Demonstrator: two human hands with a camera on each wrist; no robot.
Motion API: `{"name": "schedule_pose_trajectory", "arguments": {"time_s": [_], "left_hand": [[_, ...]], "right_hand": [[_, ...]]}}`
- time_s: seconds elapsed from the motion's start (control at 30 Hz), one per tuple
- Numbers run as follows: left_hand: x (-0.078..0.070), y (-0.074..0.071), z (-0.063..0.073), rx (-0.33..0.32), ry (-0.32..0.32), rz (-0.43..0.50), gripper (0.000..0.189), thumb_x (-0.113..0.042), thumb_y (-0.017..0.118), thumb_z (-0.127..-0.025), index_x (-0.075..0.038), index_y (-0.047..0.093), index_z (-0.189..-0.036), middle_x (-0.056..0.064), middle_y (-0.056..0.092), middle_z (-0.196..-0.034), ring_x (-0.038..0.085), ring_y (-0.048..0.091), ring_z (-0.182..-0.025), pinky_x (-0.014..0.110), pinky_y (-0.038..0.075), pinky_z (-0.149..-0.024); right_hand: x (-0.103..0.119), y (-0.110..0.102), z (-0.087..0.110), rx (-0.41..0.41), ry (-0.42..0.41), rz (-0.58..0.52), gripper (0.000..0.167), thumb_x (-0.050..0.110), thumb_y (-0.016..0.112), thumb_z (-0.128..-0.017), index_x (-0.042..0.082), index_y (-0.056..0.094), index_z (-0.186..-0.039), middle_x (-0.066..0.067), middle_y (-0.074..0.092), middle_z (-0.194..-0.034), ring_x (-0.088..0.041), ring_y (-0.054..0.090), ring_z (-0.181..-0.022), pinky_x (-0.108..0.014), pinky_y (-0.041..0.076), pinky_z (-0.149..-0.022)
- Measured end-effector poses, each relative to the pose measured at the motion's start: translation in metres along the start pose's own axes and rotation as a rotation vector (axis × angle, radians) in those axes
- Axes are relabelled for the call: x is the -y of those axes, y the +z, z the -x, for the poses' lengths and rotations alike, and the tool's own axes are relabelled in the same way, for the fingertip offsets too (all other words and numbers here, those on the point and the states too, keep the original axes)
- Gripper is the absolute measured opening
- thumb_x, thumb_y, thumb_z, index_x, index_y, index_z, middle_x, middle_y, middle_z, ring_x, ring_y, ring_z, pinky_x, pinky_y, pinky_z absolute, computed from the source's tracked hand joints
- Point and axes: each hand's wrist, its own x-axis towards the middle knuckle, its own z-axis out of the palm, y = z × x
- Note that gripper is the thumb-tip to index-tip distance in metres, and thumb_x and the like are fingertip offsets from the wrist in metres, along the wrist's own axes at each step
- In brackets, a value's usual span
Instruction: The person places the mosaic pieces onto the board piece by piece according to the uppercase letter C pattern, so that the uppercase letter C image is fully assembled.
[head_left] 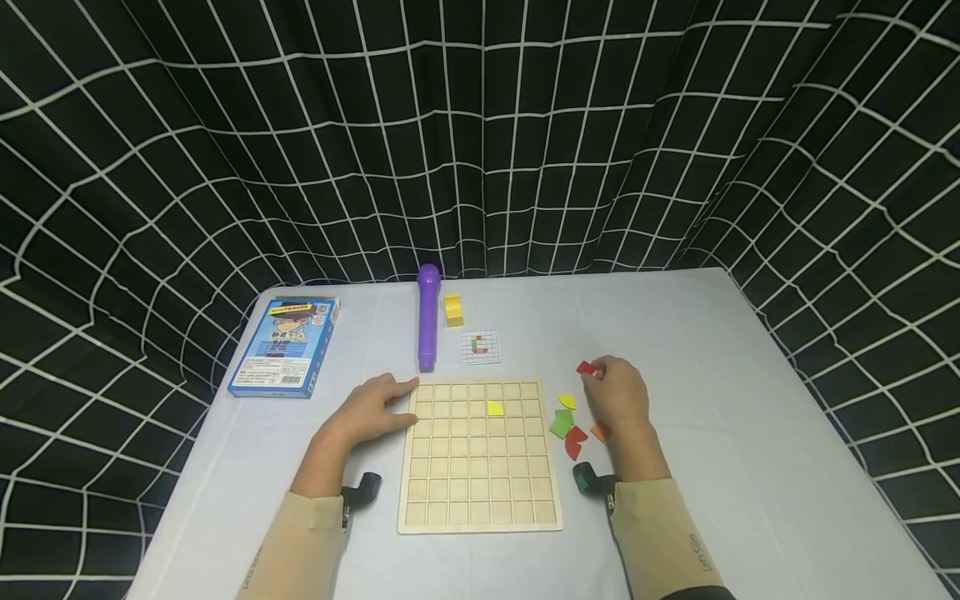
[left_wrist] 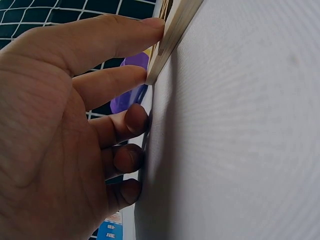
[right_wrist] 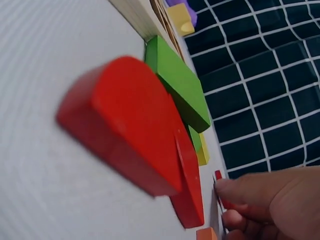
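Note:
A wooden grid board [head_left: 480, 483] lies on the table with a yellow quarter-round piece [head_left: 496, 408] in one of its upper cells. My left hand [head_left: 367, 410] rests at the board's upper left edge, thumb and index finger touching its side in the left wrist view. My right hand [head_left: 621, 393] pinches a red piece [head_left: 586, 367] to the right of the board. Below that hand lie loose pieces: yellow [head_left: 567, 402], green [head_left: 561, 423], red [right_wrist: 135, 125] and orange [head_left: 601, 431]. In the right wrist view the held red piece is mostly hidden by the fingers.
A small pattern card [head_left: 480, 357] with a coloured grid lies behind the board. Beside it are a purple microphone-shaped stick [head_left: 427, 321] and a yellow block [head_left: 453, 310]. A blue box [head_left: 281, 354] lies at the back left. A black gridded curtain [head_left: 480, 150] rises behind the table.

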Motion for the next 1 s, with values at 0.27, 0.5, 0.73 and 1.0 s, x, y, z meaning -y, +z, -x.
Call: {"name": "schedule_pose_trajectory", "arguments": {"time_s": [0.27,0.5,0.73,1.0], "left_hand": [[0.002,0.003,0.0,-0.003,-0.003,0.0,0.073,-0.04,0.082,-0.085,-0.019,0.056,-0.149,0.0,0.049,-0.087,0.016,0.043,-0.077,0.035,0.038,-0.07],[0.002,0.002,-0.001,-0.002,-0.01,-0.003,0.073,-0.04,0.082,-0.085,-0.02,0.056,-0.149,0.0,0.049,-0.088,0.016,0.043,-0.078,0.035,0.039,-0.07],[-0.001,0.0,0.0,0.004,-0.009,-0.007,0.073,-0.04,0.082,-0.085,-0.019,0.056,-0.149,0.0,0.05,-0.089,0.016,0.044,-0.078,0.035,0.039,-0.071],[-0.001,0.0,0.0,0.005,-0.004,-0.008,0.072,-0.039,0.082,-0.085,-0.018,0.056,-0.149,0.001,0.049,-0.088,0.016,0.043,-0.078,0.035,0.039,-0.07]], "right_hand": [[0.01,-0.006,0.004,-0.017,0.017,-0.103,0.036,0.019,0.068,-0.095,-0.001,0.067,-0.125,-0.019,0.069,-0.11,-0.035,0.062,-0.097,-0.05,0.052,-0.086],[0.033,-0.02,0.01,-0.07,-0.065,-0.153,0.036,0.018,0.069,-0.094,0.002,0.069,-0.126,-0.015,0.069,-0.11,-0.031,0.061,-0.092,-0.044,0.052,-0.079],[0.056,-0.026,0.02,-0.132,-0.159,-0.174,0.033,0.016,0.073,-0.093,0.003,0.071,-0.123,-0.014,0.071,-0.107,-0.028,0.056,-0.085,-0.039,0.047,-0.074],[0.077,-0.026,0.036,-0.112,-0.268,-0.214,0.031,0.014,0.077,-0.091,0.006,0.073,-0.121,-0.01,0.072,-0.104,-0.022,0.053,-0.078,-0.034,0.045,-0.062]]}}
